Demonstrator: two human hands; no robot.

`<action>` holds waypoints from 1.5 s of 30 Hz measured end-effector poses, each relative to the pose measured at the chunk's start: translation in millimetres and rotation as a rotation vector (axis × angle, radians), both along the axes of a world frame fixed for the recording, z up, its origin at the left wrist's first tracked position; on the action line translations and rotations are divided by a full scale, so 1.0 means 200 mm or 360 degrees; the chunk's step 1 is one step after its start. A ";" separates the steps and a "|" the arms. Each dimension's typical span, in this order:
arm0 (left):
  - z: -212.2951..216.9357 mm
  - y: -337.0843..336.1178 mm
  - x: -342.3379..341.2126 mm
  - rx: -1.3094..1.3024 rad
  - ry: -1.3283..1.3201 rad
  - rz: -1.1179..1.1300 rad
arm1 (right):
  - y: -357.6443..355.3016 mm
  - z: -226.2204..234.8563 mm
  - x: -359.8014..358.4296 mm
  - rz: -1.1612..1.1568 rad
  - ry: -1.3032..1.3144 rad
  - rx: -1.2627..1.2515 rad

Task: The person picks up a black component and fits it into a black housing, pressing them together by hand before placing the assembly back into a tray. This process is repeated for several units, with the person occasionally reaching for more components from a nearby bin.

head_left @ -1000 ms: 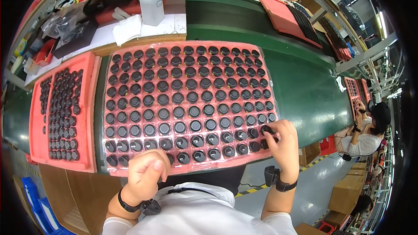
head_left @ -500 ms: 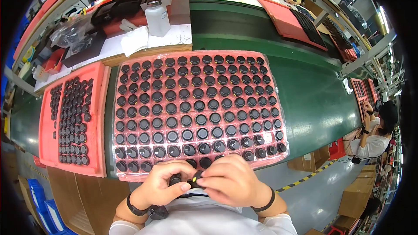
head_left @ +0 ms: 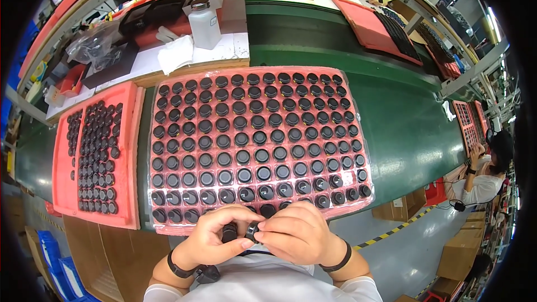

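- A worker's two hands meet at six o'clock, just below the near edge of a big pink tray (head_left: 358, 204) packed with rows of black caps (head_left: 263, 154).
- The left hand (head_left: 215, 240) is curled around a dark cylinder (head_left: 228, 232), held upright in the fist; only its top shows.
- The right hand (head_left: 296, 235) pinches a small black cap (head_left: 253, 230) between thumb and fingertips, pressed against the left thumb and just beside the cylinder. Whether cap and cylinder actually touch is hard to tell from here.
- Both wrists wear dark bands.
- At nine o'clock lies a narrower pink tray (head_left: 61, 159) holding smaller black parts (head_left: 95, 156) in columns.
- Both trays rest on a green belt (head_left: 414, 128) running from nine to three o'clock.
- At twelve o'clock, a white bottle (head_left: 204, 23) stands on a bench beside a white cloth (head_left: 176, 53).
- At three o'clock, another person (head_left: 486, 168) sits at a further pink tray.
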State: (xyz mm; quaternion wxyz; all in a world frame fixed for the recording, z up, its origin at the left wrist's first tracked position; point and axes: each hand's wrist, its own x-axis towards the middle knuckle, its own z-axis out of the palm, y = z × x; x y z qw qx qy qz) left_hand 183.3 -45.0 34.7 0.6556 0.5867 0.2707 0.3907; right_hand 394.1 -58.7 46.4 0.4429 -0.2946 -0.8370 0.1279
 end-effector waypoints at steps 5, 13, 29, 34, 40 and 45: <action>-0.01 0.01 0.00 0.0257 0.0090 0.0057 | 0.00 -0.04 -0.01 -0.0040 0.0130 -0.0121; -0.02 -0.01 0.02 0.0455 0.0215 0.0224 | 0.01 -0.06 -0.02 -0.0086 0.0187 -0.0201; -0.01 -0.01 -0.01 -0.0314 0.0006 0.0068 | 0.00 -0.12 -0.02 0.0365 0.1613 -0.1822; -0.02 -0.01 0.01 -0.0209 -0.0029 0.0177 | -0.01 -0.14 -0.04 0.0331 0.1620 -0.1776; -0.08 0.00 0.01 0.0307 0.0029 0.0301 | -0.01 -0.13 -0.08 0.0050 0.1402 -0.1114; -0.06 0.00 0.01 0.0493 0.0090 0.0333 | 0.04 -0.08 -0.03 0.0191 0.0690 -0.0800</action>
